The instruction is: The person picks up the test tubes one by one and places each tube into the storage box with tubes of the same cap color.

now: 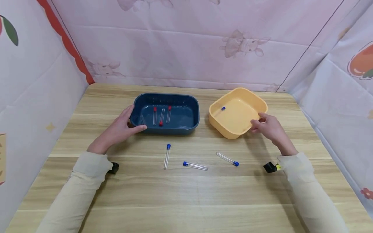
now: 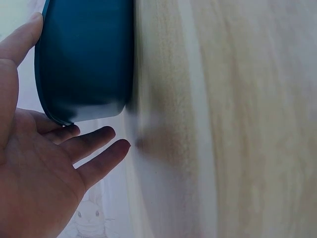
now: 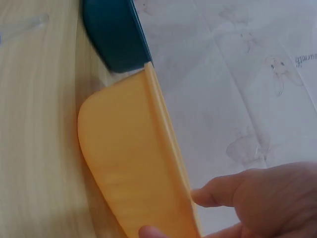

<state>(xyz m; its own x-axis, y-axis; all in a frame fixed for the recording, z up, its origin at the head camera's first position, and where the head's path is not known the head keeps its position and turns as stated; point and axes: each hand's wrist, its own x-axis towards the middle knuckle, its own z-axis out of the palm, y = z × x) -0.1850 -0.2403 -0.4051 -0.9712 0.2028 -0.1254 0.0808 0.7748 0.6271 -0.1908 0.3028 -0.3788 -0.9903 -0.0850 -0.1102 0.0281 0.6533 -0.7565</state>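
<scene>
A dark blue rectangular bin (image 1: 166, 131) stands at the left in the head view, with several clear test tubes in it. Red caps show on three of them, such as the middle test tube (image 1: 162, 117). My left hand (image 1: 120, 127) touches the bin's left end, thumb along the near rim and fingers spread. The yellow square bin (image 1: 218, 127) sits turned cornerwise at the right, holding one blue-capped tube (image 1: 223, 108). With thumb and fingers, my right hand (image 1: 269, 129) pinches its right rim; some fingertips are out of sight in the right wrist view.
Three blue-capped test tubes lie on the wooden table (image 1: 192, 200) in front of the bins: a left tube (image 1: 167, 157), a middle tube (image 1: 196, 166) and a right tube (image 1: 227, 159). Printed cloth (image 1: 180, 55) hangs behind the table and on both sides.
</scene>
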